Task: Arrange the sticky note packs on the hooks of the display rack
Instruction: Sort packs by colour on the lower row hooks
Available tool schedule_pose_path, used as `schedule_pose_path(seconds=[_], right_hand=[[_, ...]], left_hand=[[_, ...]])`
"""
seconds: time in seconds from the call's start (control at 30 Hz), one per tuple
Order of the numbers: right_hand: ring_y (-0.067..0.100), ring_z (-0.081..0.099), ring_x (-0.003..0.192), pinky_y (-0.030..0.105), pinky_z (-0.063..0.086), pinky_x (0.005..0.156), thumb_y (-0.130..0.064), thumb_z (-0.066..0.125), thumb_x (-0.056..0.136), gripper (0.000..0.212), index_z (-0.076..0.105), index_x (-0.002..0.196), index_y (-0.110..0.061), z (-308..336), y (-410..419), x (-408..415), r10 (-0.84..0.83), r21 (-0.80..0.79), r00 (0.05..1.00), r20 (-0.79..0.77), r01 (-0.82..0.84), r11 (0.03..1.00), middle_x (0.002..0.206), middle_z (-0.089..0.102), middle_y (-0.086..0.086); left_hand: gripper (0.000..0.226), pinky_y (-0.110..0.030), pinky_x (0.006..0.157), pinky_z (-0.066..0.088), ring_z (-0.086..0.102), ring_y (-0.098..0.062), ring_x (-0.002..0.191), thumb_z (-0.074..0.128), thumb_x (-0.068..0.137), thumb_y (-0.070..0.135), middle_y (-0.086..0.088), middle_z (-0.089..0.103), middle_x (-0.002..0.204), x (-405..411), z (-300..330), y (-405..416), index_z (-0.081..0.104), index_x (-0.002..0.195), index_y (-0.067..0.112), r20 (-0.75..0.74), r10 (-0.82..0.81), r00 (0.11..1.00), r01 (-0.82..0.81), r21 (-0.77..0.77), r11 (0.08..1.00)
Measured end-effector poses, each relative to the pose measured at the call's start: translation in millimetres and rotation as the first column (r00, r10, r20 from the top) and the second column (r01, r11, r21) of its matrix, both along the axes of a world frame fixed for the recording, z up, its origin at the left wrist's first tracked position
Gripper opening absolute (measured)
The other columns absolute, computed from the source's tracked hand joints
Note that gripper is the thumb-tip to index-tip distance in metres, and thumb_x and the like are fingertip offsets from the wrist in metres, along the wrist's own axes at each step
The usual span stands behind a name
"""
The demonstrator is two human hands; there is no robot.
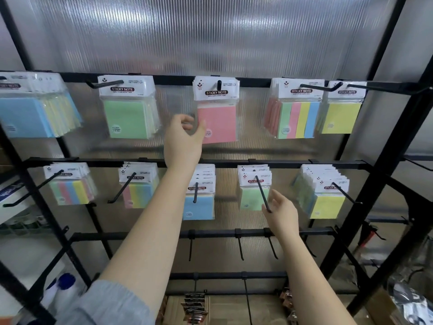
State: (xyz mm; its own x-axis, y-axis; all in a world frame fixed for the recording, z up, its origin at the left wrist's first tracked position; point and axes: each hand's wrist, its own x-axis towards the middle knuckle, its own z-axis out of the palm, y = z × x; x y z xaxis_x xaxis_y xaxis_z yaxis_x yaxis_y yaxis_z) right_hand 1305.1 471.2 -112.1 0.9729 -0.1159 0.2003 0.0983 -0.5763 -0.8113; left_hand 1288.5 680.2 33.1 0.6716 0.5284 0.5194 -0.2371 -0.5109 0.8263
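My right hand [282, 211] was nearest, reaching low toward the green pack [253, 198] on the middle rail; its fingers [276, 195] were loosely spread and held nothing, just beside the black hook [262, 194]. Farther up, my left hand [185, 134] had its thumb against the left edge of the pink pack [219, 123], which hung on the top rail's centre hook [219, 85], fingers curled behind the sleeve; I could not tell whether they truly gripped it. These packs looked light, with a slick, floppy plastic sleeve, so I judged the stiff card header [216, 89] the best hold.
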Motion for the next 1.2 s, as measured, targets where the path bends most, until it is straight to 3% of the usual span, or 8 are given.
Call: schedule_pose_path(seconds=[0.2, 0.37, 0.43, 0.53, 0.6, 0.7, 0.97, 1.2], right_hand=[[0.008, 0.05, 0.073, 0.007, 0.029, 0.047, -0.009, 0.055, 0.091, 0.033, 0.055, 0.122, -0.019, 2, 0, 15, 0.021, -0.013, 1.0, 0.015, -0.021, 1.0, 0.094, 0.063, -0.003], [0.013, 0.052, 0.079, 0.008, 0.03, 0.049, -0.011, 0.054, 0.094, 0.027, 0.054, 0.121, -0.016, -1, 3, 28, 0.048, 0.085, 0.999, -0.018, -0.046, 0.995, 0.102, 0.064, 0.002], [0.013, 0.053, 0.084, 0.014, 0.033, 0.055, -0.014, 0.053, 0.095, 0.03, 0.054, 0.125, -0.017, -3, 5, 28, 0.034, 0.143, 0.999, -0.024, -0.03, 0.989, 0.108, 0.062, 0.002], [0.015, 0.054, 0.106, 0.023, 0.04, 0.082, -0.019, 0.055, 0.095, 0.038, 0.052, 0.133, -0.016, -6, 9, 24, -0.011, 0.24, 1.0, -0.023, 0.017, 0.971, 0.126, 0.06, 0.003], [0.021, 0.051, 0.125, 0.031, 0.04, 0.097, -0.022, 0.057, 0.094, 0.047, 0.046, 0.14, -0.013, -9, 11, 23, -0.028, 0.279, 0.999, -0.04, 0.038, 0.96, 0.139, 0.053, 0.006], [0.024, 0.047, 0.13, 0.034, 0.038, 0.104, -0.019, 0.058, 0.094, 0.053, 0.041, 0.143, -0.009, -12, 14, 21, -0.071, 0.33, 0.996, -0.059, 0.087, 0.94, 0.142, 0.05, 0.009], [0.025, 0.056, 0.112, 0.027, 0.039, 0.087, -0.014, 0.056, 0.089, 0.043, 0.05, 0.132, -0.006, -16, 23, 19, -0.103, 0.363, 0.992, -0.068, 0.121, 0.924, 0.12, 0.06, 0.009], [0.022, 0.053, 0.09, 0.029, 0.035, 0.076, -0.019, 0.052, 0.083, 0.038, 0.055, 0.118, -0.002, -20, 22, 26, -0.029, 0.299, 0.994, -0.103, 0.058, 0.953, 0.1, 0.058, 0.006]], left_hand=[[0.015, -0.013, 0.06, 0.038, 0.052, 0.0, 0.072, 0.061, 0.09, 0.029, 0.014, 0.055, 0.08, -23, -45, 12, 0.055, 0.097, 0.017, -0.104, -0.02, 0.994, 0.013, -0.072, 0.997], [0.01, -0.004, 0.055, 0.035, 0.054, -0.004, 0.077, 0.056, 0.092, 0.028, 0.016, 0.054, 0.08, -43, -67, 22, 0.056, 0.094, 0.018, -0.197, 0.046, 0.979, -0.066, -0.092, 0.994], [0.011, 0.001, 0.056, 0.033, 0.05, 0.005, 0.078, 0.054, 0.094, 0.028, 0.015, 0.054, 0.082, -50, -73, 26, 0.057, 0.096, 0.018, -0.232, 0.088, 0.969, -0.108, -0.077, 0.991], [0.017, 0.005, 0.055, 0.03, 0.04, 0.018, 0.07, 0.052, 0.095, 0.024, 0.012, 0.052, 0.083, -56, -79, 31, 0.06, 0.102, 0.011, -0.249, 0.103, 0.963, -0.131, -0.099, 0.986], [0.021, -0.002, 0.055, 0.032, 0.046, 0.007, 0.074, 0.052, 0.095, 0.024, 0.017, 0.047, 0.079, -58, -81, 33, 0.062, 0.106, 0.009, -0.248, 0.108, 0.963, -0.14, -0.117, 0.983], [0.023, -0.006, 0.055, 0.029, 0.046, 0.0, 0.076, 0.052, 0.094, 0.025, 0.02, 0.048, 0.08, -60, -84, 34, 0.062, 0.109, 0.01, -0.272, 0.113, 0.956, -0.152, -0.128, 0.98], [0.023, -0.008, 0.059, 0.031, 0.049, -0.004, 0.089, 0.05, 0.095, 0.025, 0.001, 0.062, 0.103, -70, -88, 39, 0.059, 0.111, 0.011, -0.315, 0.056, 0.948, -0.106, -0.145, 0.984], [0.022, -0.014, 0.064, 0.035, 0.061, -0.017, 0.097, 0.052, 0.094, 0.027, 0.004, 0.062, 0.101, -76, -96, 43, 0.06, 0.108, 0.012, -0.334, 0.041, 0.942, -0.097, -0.154, 0.983]])
